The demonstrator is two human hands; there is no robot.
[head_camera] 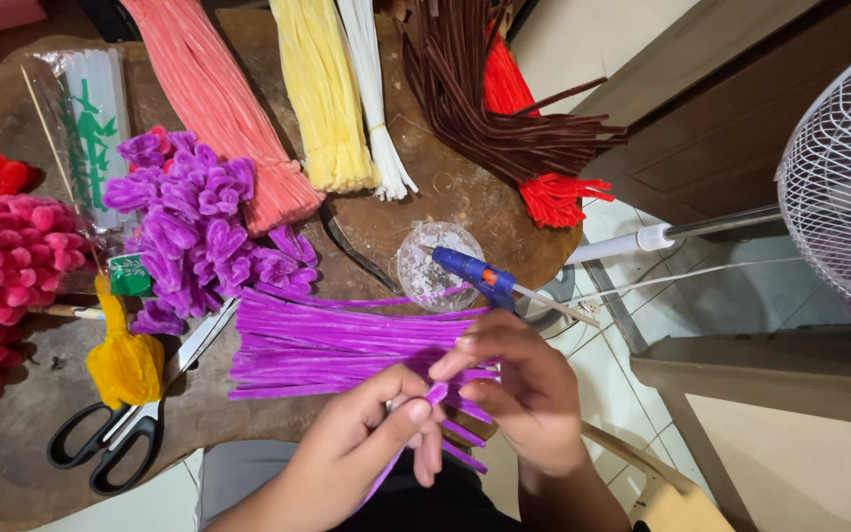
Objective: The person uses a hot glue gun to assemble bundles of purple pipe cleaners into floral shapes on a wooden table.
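Note:
My left hand (371, 433) and my right hand (519, 389) meet at the table's front edge, both pinching one purple pipe cleaner (435, 394) that is bent into a small loop between the fingertips. Its loose end trails down past my left wrist. Just behind my hands lies a flat bundle of purple pipe cleaners (337, 345). A heap of folded purple pipe-cleaner petals (199, 227) sits further back on the left.
Black-handled scissors (125, 429) and a yellow pipe-cleaner piece (125, 365) lie at left, beside pink flower shapes (2, 266). A blue glue gun (480, 276) rests on a clear round lid (435, 261). Salmon, yellow, white, brown and red bundles lie behind. A white fan (844, 177) stands at right.

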